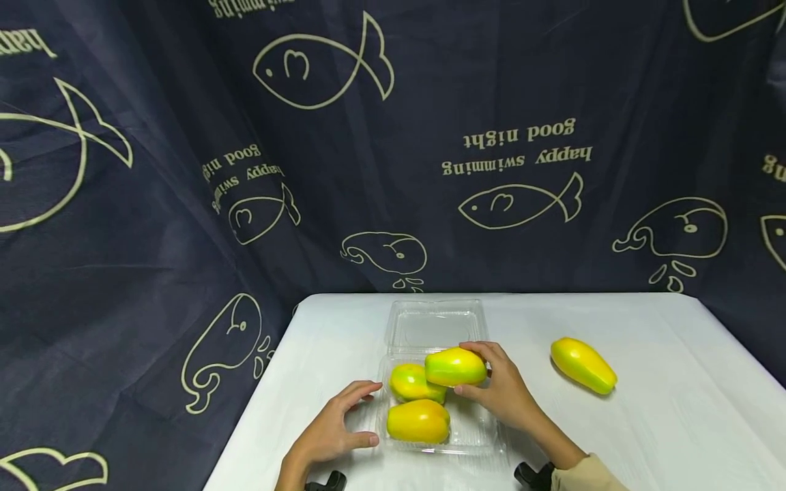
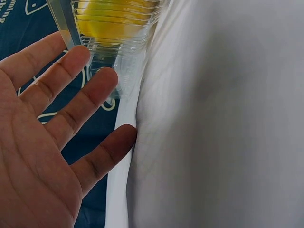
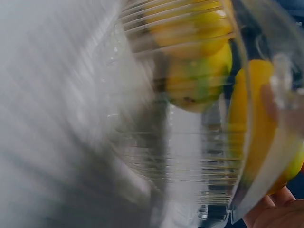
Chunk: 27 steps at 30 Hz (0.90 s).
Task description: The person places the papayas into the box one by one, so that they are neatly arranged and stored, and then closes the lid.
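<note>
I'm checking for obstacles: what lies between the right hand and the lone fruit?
The head view shows only white tablecloth between the right hand and lone fruit.

Container (image 1: 482, 417), left of the counter's middle: clear thin plastic, glossy, walls ribbed in both wrist views; lid (image 1: 437, 326), toward the far edge, equally clear and shiny. Papayas (image 1: 419, 421): smooth skin, soft sheen; lone papaya (image 1: 583, 366), nearer the right edge, same finish. Counter (image 1: 663, 423): covering looks like cloth, matt, lightly creased. Backdrop (image 1: 424, 184) beyond far edge: matt cloth, shallow folds, pale line print. Sleeve (image 1: 583, 475): matt cloth.
</note>
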Each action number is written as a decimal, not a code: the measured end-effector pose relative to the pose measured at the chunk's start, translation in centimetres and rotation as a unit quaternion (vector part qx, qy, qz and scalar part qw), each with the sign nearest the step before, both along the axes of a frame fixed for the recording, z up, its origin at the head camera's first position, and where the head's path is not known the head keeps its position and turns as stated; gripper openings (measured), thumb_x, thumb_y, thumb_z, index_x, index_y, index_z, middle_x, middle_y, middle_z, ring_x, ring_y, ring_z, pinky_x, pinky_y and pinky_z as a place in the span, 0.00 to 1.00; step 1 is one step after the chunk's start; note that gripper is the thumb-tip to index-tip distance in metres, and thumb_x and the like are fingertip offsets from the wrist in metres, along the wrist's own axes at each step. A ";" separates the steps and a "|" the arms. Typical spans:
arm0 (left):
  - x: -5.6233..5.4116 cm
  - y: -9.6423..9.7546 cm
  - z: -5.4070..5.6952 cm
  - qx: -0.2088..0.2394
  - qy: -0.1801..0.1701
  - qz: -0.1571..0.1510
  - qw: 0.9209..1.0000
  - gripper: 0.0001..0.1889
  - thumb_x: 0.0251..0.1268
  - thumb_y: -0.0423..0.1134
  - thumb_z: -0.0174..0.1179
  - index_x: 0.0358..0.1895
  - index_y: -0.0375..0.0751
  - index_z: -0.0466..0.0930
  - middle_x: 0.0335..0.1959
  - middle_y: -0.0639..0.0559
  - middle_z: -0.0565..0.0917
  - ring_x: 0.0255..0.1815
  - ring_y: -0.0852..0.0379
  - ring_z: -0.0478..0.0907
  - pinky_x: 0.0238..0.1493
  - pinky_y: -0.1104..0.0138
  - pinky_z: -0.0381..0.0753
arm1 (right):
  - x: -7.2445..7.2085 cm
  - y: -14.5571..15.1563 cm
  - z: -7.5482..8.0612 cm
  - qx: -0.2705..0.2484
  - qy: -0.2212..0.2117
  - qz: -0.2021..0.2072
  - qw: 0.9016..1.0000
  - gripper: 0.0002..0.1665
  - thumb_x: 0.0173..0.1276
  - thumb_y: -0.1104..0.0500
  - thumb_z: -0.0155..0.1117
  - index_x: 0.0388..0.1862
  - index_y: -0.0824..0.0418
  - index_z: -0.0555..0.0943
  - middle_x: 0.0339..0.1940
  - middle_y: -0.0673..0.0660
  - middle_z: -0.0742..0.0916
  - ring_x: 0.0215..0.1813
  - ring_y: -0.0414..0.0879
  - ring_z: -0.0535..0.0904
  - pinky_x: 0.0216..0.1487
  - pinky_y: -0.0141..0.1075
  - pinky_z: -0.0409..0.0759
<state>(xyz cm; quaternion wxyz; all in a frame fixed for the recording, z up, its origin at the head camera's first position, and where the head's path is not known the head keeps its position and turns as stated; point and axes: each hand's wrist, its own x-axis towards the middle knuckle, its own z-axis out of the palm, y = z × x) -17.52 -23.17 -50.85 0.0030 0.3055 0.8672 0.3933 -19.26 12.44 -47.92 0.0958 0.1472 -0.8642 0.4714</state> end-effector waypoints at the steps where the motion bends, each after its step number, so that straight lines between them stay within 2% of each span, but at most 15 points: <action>1: 0.1 0.0 0.0 -0.001 -0.004 0.002 1.000 0.43 0.51 0.51 0.76 0.73 0.51 0.68 0.68 0.56 0.74 0.60 0.53 0.77 0.62 0.58 0.78 | 0.1 -0.1 -0.2 0.005 -0.003 -0.002 1.000 0.45 0.48 0.55 0.84 0.66 0.51 0.75 0.65 0.55 0.76 0.63 0.52 0.77 0.56 0.48 0.81; 6: 0.2 0.0 -0.2 -0.001 -0.012 0.005 1.000 0.43 0.51 0.51 0.76 0.73 0.51 0.69 0.68 0.58 0.74 0.61 0.53 0.77 0.63 0.56 0.78 | 0.3 -0.3 -0.7 0.017 0.001 -0.006 1.000 0.44 0.48 0.54 0.85 0.65 0.50 0.76 0.63 0.54 0.77 0.62 0.50 0.78 0.59 0.50 0.81; 10: 0.2 0.0 -0.1 0.000 -0.015 0.006 1.000 0.44 0.50 0.51 0.77 0.73 0.52 0.69 0.68 0.58 0.74 0.61 0.53 0.77 0.64 0.56 0.78 | 0.5 -0.4 -0.8 0.023 0.025 -0.006 0.999 0.44 0.47 0.54 0.85 0.65 0.51 0.76 0.61 0.54 0.78 0.61 0.52 0.78 0.62 0.55 0.79; 13: 0.1 0.0 -0.1 -0.002 -0.004 0.003 1.000 0.43 0.51 0.51 0.76 0.73 0.52 0.68 0.68 0.57 0.75 0.60 0.53 0.77 0.63 0.56 0.78 | 0.5 -0.4 -0.9 0.031 0.046 -0.010 0.998 0.44 0.47 0.53 0.85 0.64 0.52 0.77 0.60 0.55 0.79 0.61 0.53 0.78 0.63 0.57 0.77; 20: 0.0 -0.1 -0.2 -0.007 0.005 0.000 1.000 0.43 0.52 0.52 0.76 0.73 0.52 0.68 0.68 0.53 0.75 0.59 0.54 0.78 0.61 0.59 0.79 | 0.6 0.0 -1.3 0.063 0.082 -0.022 0.994 0.44 0.46 0.51 0.86 0.63 0.54 0.77 0.59 0.53 0.79 0.59 0.50 0.80 0.61 0.53 0.80; 27: -0.1 -0.1 -0.2 -0.003 -0.003 0.001 1.000 0.43 0.51 0.51 0.76 0.73 0.51 0.68 0.68 0.53 0.75 0.60 0.52 0.77 0.62 0.58 0.78 | 0.6 0.4 -1.7 0.087 0.086 -0.022 0.992 0.45 0.47 0.48 0.85 0.63 0.55 0.76 0.59 0.52 0.80 0.62 0.50 0.80 0.63 0.51 0.79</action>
